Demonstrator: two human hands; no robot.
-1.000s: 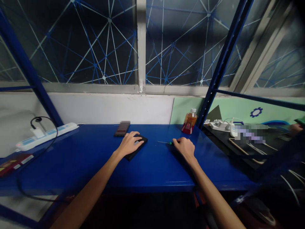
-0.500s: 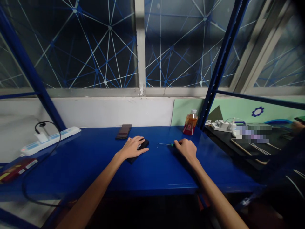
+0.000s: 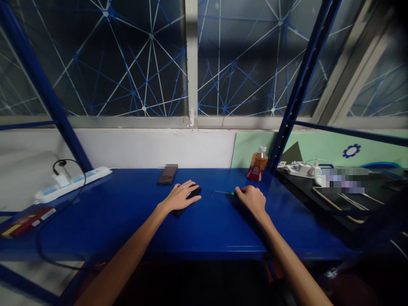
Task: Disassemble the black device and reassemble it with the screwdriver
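My left hand (image 3: 182,196) rests over a flat black object (image 3: 194,193) on the blue tabletop, its thumb and fingers at either side of it. Much of that object is hidden under the palm, so its kind cannot be made out. In my right hand (image 3: 253,199) is a screwdriver with a green handle (image 3: 232,193), the fingers closed round it. Its thin shaft points left, low over the table, apart from the black object. Tiny specks (image 3: 212,196) lie near the shaft's tip.
A phone (image 3: 167,174) lies behind my left hand. At the back right stands a bottle of reddish drink (image 3: 257,165). A white power strip (image 3: 73,185) with a black cable and a red box (image 3: 28,222) are at left. Blue posts (image 3: 298,85) frame the table (image 3: 204,238).
The whole view has shifted slightly to the right. Both hands stay nearly in place on the table; the black object appears turned or tilted a little under my left hand.
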